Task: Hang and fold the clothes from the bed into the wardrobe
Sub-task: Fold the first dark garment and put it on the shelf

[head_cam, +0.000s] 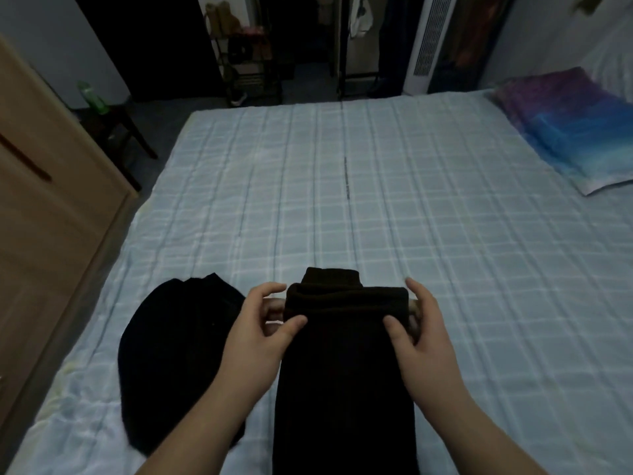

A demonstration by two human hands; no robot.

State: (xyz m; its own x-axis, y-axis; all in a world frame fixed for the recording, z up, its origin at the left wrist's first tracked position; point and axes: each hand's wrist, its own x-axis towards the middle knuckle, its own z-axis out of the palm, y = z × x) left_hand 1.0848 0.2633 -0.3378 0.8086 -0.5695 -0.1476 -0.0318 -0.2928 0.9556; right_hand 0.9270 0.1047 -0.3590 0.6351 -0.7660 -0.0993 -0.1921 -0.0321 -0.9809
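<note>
A dark brown knitted garment (346, 378) hangs folded over a pale hanger bar whose ends (415, 305) poke out at each side. My left hand (260, 334) grips the left end of the fold, thumb on top of the fabric. On the right end my right hand (418, 337) holds it the same way. A second black garment (171, 354) lies in a heap on the bed (342, 200), just left of my left forearm. The wardrobe (44, 217), light wood, stands along the left side.
A folded purple and blue blanket (575, 132) lies at the bed's far right. Beyond the bed are a dark rack with items (246, 56), a white tower appliance (431, 39) and a dark stool (113, 128) with a green bottle (92, 96).
</note>
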